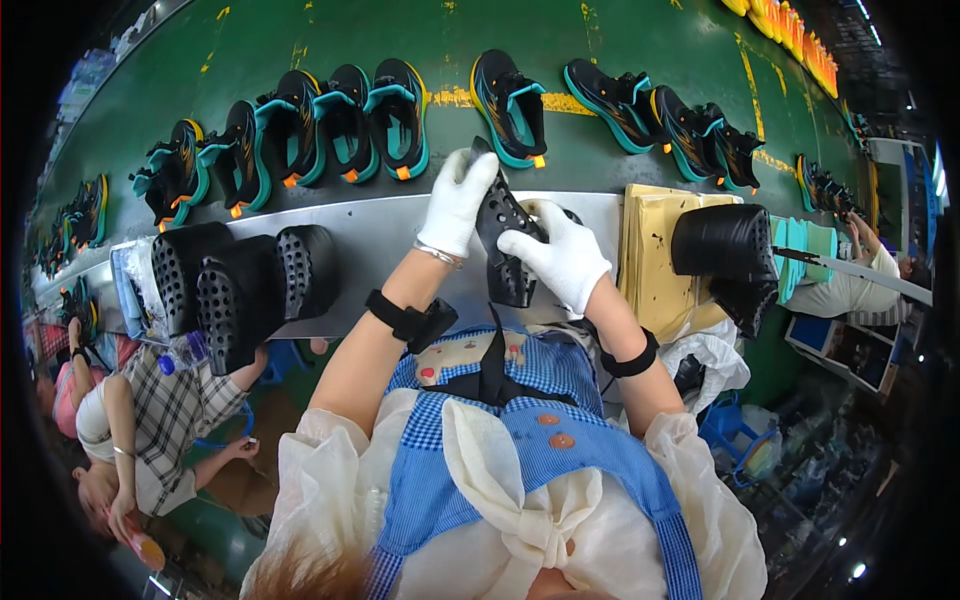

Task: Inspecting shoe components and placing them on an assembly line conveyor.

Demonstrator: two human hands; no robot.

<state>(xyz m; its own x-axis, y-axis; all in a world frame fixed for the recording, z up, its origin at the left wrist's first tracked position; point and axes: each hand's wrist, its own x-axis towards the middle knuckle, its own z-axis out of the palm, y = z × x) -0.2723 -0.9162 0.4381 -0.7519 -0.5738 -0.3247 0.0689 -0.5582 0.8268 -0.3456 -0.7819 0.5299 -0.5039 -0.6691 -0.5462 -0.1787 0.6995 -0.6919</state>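
Note:
Both my hands wear white gloves and are closed on one black plastic shoe tree (511, 284) dotted with round holes, held over the metal ledge in front of my apron. My left hand (458, 203) grips its upper left side, fingers near the pointed tip. My right hand (566, 256) pinches it from the right, thumb lying across the holed face. Just beyond them a black sneaker (505, 105) with a teal and yellow sole stands on the green conveyor belt (400, 30). The fingertips behind the shoe tree are partly hidden.
More sneakers (397, 120) line the belt on both sides. Nested stacks of black shoe trees (240, 305) stand on the metal ledge (375, 250) at left. To the right lie brown paper sheets (650, 260) and another shoe-tree stack (722, 242). Other people sit at both sides.

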